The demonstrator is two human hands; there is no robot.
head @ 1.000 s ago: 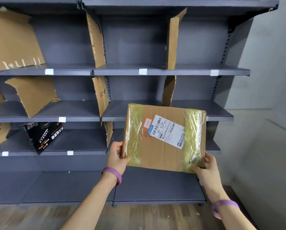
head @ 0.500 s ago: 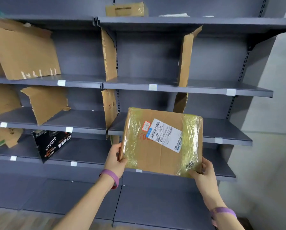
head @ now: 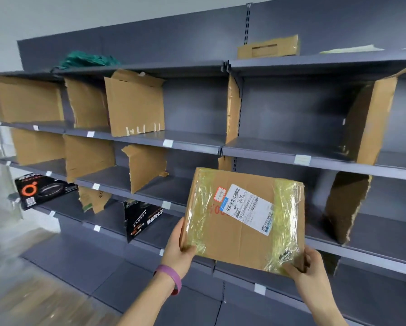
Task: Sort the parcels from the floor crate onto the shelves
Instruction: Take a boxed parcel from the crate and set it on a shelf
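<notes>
The view has swung left since a second ago, and I now see a black box (head: 45, 191) shelved there. The left hand (head: 180, 250) and right hand (head: 307, 267) clasp the taped cardboard parcel (head: 239, 231) by its lower corners (label facing me), in front of the shelves (head: 291, 158), so a bay is probably being chosen.

One taped parcel (head: 232, 234), two black boxes (head: 42, 192) (head: 142, 220), one green bundle (head: 86, 60)

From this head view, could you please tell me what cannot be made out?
Head view only:
- Shipping label: print too small to read.
- Left hand: fingers hidden behind the parcel.
- Floor crate: outside the frame.
- Green bundle: partly hidden by the top shelf edge.
</notes>
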